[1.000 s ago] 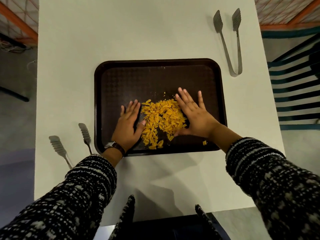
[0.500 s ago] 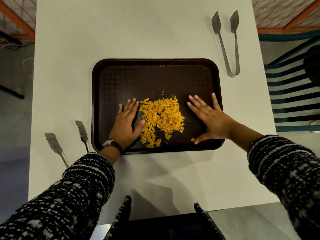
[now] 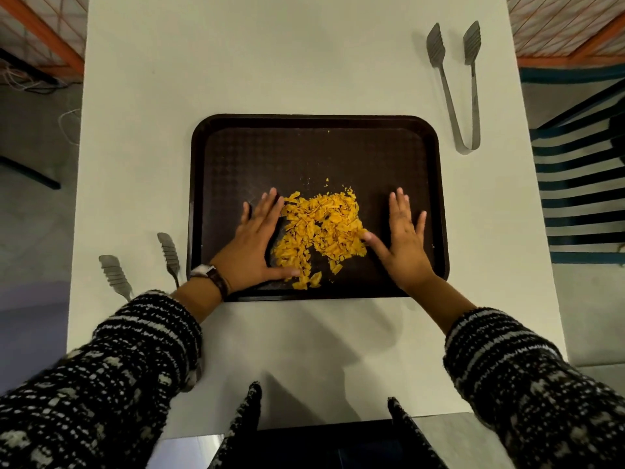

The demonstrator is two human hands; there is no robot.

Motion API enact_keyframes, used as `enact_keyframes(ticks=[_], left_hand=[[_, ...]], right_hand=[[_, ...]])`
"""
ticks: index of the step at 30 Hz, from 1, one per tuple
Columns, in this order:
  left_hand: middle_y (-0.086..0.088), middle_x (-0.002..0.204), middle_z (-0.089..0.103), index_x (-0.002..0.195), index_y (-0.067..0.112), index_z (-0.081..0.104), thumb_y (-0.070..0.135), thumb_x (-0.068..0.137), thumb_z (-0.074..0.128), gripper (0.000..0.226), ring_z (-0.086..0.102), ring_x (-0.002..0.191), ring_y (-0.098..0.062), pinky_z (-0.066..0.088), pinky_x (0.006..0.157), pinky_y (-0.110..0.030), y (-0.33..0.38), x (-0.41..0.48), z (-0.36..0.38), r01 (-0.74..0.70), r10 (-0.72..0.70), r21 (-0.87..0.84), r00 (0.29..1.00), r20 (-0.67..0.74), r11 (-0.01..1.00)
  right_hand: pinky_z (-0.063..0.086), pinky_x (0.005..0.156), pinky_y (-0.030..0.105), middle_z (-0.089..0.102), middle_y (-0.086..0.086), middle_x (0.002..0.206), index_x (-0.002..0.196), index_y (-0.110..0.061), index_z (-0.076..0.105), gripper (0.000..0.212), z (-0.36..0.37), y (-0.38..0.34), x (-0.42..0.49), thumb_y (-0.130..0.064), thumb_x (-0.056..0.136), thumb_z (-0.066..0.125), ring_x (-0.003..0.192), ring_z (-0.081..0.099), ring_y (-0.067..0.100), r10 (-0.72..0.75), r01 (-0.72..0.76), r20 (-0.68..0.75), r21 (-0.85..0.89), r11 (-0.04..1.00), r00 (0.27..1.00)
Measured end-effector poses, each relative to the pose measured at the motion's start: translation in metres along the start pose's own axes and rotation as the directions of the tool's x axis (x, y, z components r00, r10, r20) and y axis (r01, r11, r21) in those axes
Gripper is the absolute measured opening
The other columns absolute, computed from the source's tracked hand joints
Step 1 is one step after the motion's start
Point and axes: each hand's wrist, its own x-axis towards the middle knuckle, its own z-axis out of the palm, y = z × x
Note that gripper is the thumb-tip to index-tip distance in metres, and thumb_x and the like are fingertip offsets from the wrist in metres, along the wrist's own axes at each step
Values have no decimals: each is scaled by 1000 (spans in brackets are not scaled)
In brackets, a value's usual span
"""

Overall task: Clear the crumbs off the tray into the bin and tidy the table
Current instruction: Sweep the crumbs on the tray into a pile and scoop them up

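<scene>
Both hands flat, fingers straight, holding nothing. Left hand (image 3: pixel 255 247) lies palm-down on the tray (image 3: pixel 314 119), thumb against the near-left edge of the crumbs (image 3: pixel 319 231). Right hand (image 3: pixel 404 245) lies palm-down on their right, thumb touching the pile.

Crumbs are heaped near-centre of the tray, with loose bits trailing toward the near rim.

Risks, as I judge:
- A quick inward push pops flakes over that low rim onto the table (image 3: pixel 270 62).
- Specks on the far side and by the right rim get missed.
- The left tongs (image 3: pixel 169 253) lie just beside the tray, at my sleeve (image 3: pixel 135 350); a careless forearm could knock them.

Second tongs (image 3: pixel 456 96) far right, well apart. No bin I can identify.
</scene>
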Motion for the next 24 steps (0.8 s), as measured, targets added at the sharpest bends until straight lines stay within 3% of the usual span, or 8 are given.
enact_keyframes(ticks=[3,9,14,19,24], left_hand=[[0,152,-27,143,21,-23,83,61,48,125,-28,139,-10,-25,112,-36,-19,-7,-7,-149,130,206,986,104,967],[-2,151,-32,143,16,-22,90,63,28,120,-24,141,-15,-22,110,-52,-23,3,-5,-262,198,418,961,192,870],[-14,155,-9,146,7,-6,89,63,24,120,-20,142,-19,-17,107,-59,8,31,6,-255,199,444,965,170,859],[-10,152,-21,144,9,-16,88,62,33,124,-19,142,-22,-22,108,-54,18,41,5,-200,172,369,979,109,907],[-8,154,-18,146,8,-7,87,65,33,121,-22,142,-21,-19,108,-57,17,18,7,-257,227,425,966,121,868]], right_hand=[[-12,115,45,2,5,159,149,-13,6,87,11,-2,0,-71,84,11,144,-9,12,34,-39,-50,-117,992,998],[-8,115,49,1,6,159,149,-13,7,81,18,-1,1,-66,88,6,145,-7,18,44,-56,-52,-266,962,998],[-6,115,51,2,7,159,149,-13,8,79,19,-1,2,-63,89,3,146,-4,20,60,-70,-43,-291,954,997],[-4,115,52,8,9,158,149,-12,13,73,20,-1,2,-57,92,2,146,1,22,64,-77,-56,-282,956,996],[-8,115,49,6,8,158,149,-13,12,72,19,-1,1,-55,92,0,146,-2,19,60,-74,-62,-269,960,996]])
